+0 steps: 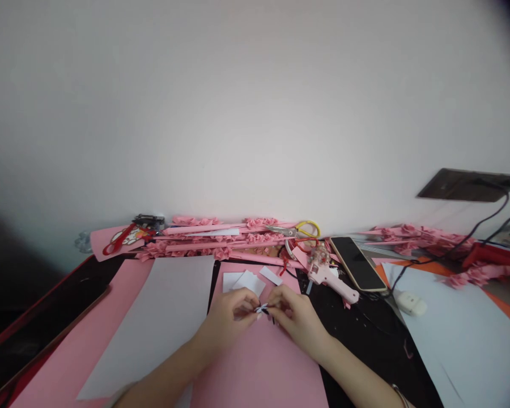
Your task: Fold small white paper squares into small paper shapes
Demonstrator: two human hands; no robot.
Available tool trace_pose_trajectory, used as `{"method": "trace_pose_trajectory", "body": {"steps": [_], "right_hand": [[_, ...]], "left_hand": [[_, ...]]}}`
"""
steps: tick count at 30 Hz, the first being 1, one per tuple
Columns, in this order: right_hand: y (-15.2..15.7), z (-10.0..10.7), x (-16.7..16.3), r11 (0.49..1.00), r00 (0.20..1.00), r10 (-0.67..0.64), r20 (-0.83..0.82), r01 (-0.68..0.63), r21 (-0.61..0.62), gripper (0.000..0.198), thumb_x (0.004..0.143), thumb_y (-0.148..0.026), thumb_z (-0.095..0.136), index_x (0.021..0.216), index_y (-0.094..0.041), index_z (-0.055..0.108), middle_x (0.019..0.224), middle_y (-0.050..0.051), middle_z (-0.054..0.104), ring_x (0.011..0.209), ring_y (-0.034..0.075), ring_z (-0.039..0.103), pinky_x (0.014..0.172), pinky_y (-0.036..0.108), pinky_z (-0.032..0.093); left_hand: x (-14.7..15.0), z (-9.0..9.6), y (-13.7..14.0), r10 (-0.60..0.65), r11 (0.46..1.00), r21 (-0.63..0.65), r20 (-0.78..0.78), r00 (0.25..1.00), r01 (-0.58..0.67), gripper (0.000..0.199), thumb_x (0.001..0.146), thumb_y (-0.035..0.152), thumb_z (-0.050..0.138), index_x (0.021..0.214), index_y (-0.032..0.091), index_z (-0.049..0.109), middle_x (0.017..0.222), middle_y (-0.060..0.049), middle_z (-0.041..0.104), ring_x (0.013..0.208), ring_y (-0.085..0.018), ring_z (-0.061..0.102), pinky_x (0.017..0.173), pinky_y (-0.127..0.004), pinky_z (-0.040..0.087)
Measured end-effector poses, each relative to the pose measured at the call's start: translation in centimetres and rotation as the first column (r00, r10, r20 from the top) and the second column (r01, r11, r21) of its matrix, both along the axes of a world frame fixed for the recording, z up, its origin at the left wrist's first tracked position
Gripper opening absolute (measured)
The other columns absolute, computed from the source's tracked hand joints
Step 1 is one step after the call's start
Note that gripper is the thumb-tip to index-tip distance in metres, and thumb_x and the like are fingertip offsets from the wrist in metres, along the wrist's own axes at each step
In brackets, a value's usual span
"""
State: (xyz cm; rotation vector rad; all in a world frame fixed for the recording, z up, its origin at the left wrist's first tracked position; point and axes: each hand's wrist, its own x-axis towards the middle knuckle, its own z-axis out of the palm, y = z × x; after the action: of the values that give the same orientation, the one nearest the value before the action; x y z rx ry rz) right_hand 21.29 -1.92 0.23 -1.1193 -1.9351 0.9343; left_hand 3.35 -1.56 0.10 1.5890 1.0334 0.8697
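Observation:
My left hand (234,311) and my right hand (292,313) meet over a pink sheet (259,368) at the middle of the table. Between their fingertips they pinch a small white folded piece of paper (261,308), too small for its shape to be clear. A small dark thing shows beside it, which I cannot make out. Just beyond my left hand lie several white paper squares (250,281). A white paper strip (271,275) rests beyond my right hand.
A pink glue gun (334,283) lies right of my hands, near a phone (357,263). Behind are yellow-handled scissors (308,228), red-handled scissors (119,240) and pink paper flower stems (195,245). White sheets (161,317) lie on both sides. Cables hang from a wall socket (467,185) at right.

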Motion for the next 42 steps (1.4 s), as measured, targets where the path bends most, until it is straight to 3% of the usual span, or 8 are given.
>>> {"method": "trace_pose_trajectory", "body": {"steps": [8,11,17,22,31,42], "right_hand": [[-0.1,-0.1,0.1,0.993,0.989,0.024,0.149,-0.040,0.108,0.014,0.079,-0.008,0.047,0.073,-0.018,0.052,0.060,-0.004,0.049,0.052,0.010,0.047,0.052,0.019,0.037],[-0.2,-0.1,0.1,0.993,0.989,0.047,0.143,-0.061,0.098,0.014,0.081,-0.008,0.045,0.077,-0.018,0.053,0.059,-0.003,0.049,0.051,0.010,0.047,0.051,0.019,0.038],[-0.3,0.3,0.0,0.988,0.978,0.122,0.169,-0.136,0.078,0.020,0.083,-0.006,0.037,0.082,-0.019,0.052,0.062,-0.003,0.049,0.052,0.010,0.047,0.052,0.019,0.038],[-0.4,0.6,-0.2,0.978,0.959,0.159,0.233,-0.185,0.096,0.018,0.080,-0.004,0.038,0.075,-0.018,0.047,0.067,-0.002,0.047,0.060,0.011,0.044,0.056,0.020,0.036],[-0.5,1.2,-0.4,0.971,0.954,0.236,0.187,-0.241,0.003,0.018,0.079,-0.003,0.036,0.073,-0.018,0.045,0.068,-0.003,0.046,0.061,0.010,0.043,0.057,0.020,0.034],[-0.3,0.8,-0.3,0.966,0.945,0.255,0.205,-0.256,-0.022,0.019,0.078,-0.003,0.035,0.068,-0.018,0.039,0.063,-0.004,0.039,0.058,0.009,0.037,0.054,0.019,0.029]], "left_hand": [[0.0,0.2,0.0,-0.011,0.999,-0.051,0.038,0.999,0.013,0.013,0.066,0.008,0.057,0.073,0.018,0.053,0.070,0.002,0.058,0.070,-0.013,0.058,0.067,-0.023,0.045],[0.0,0.2,0.0,-0.029,0.999,-0.041,0.036,0.999,0.031,0.013,0.066,0.008,0.058,0.073,0.018,0.051,0.070,0.003,0.057,0.069,-0.013,0.057,0.065,-0.023,0.045],[0.0,-0.4,0.0,-0.046,0.992,0.112,-0.088,0.995,0.056,0.011,0.065,0.006,0.058,0.065,0.017,0.056,0.076,0.000,0.055,0.073,-0.015,0.055,0.067,-0.024,0.044],[0.0,-0.6,0.0,-0.068,0.990,0.120,-0.095,0.993,0.079,0.016,0.062,0.002,0.057,0.065,0.017,0.055,0.075,0.000,0.054,0.073,-0.014,0.055,0.065,-0.022,0.044],[0.0,-0.5,-0.1,-0.123,0.989,0.075,-0.029,0.992,0.125,0.017,0.061,0.000,0.055,0.063,0.017,0.055,0.090,-0.003,0.053,0.086,-0.016,0.054,0.069,-0.022,0.047],[-0.1,-0.7,0.0,-0.117,0.974,0.177,-0.132,0.984,0.139,0.020,0.060,-0.004,0.055,0.062,0.017,0.056,0.076,0.000,0.056,0.076,-0.013,0.053,0.069,-0.021,0.042]]}}
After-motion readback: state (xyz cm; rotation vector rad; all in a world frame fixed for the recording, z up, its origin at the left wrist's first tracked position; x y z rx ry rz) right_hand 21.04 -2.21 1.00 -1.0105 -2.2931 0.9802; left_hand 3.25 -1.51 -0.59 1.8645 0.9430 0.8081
